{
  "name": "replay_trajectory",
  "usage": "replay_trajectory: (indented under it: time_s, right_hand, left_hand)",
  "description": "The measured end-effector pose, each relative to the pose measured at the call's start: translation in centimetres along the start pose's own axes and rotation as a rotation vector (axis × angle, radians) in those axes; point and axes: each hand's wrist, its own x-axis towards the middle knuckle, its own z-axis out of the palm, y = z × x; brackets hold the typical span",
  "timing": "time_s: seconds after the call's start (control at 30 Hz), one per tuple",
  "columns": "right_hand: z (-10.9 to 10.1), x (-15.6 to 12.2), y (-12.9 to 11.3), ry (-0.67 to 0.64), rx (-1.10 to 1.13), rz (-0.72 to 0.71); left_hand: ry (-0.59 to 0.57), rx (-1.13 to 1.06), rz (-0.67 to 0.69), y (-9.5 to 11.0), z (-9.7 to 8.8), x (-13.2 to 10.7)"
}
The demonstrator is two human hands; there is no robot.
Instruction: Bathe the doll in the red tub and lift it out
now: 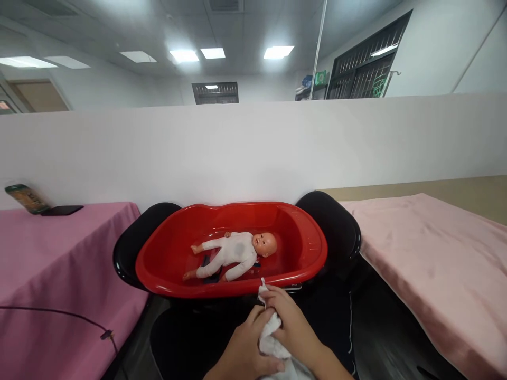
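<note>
A white partition (253,153) spans the room under ceiling lights, with a purple-covered table (51,264) on one side and a pink-covered one (435,264) on the other. Between them a red tub (312,248) rests on black chairs (336,227), a doll (233,253) lying inside. Just before its rim, the left hand (241,353) and right hand (293,327) both clutch a white cloth (271,338), its lower part cut off.

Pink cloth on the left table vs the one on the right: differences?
The left cloth is a stronger magenta pink; the right cloth is paler, salmon pink. The left cloth carries a can, a dark phone and a black cable; the right cloth carries nothing visible. Both drape over their table edges.
</note>
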Motion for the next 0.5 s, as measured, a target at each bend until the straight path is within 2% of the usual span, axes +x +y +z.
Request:
replay_trajectory:
  time_s: [0.13,0.2,0.4,0.5]
  right_hand:
    - [0.3,-0.3,0.0,-0.065,-0.167,-0.013]
    - [-0.1,-0.1,-0.4,-0.078,-0.232,-0.001]
    - [-4.2,0.3,-0.5,-0.266,-0.322,-0.021]
    - [-6.4,-0.1,0.0,-0.252,-0.363,-0.002]
  left_hand:
    - [-0.003,0.107,-0.069,1.9,-0.1,0.1]
    - [-0.001,0.14,-0.093,2.0,0.1,0.1]
    - [0.067,0.246,-0.142,-0.6,0.7,0.2]
    - [0.104,0.278,-0.139,-1.7,0.8,0.3]
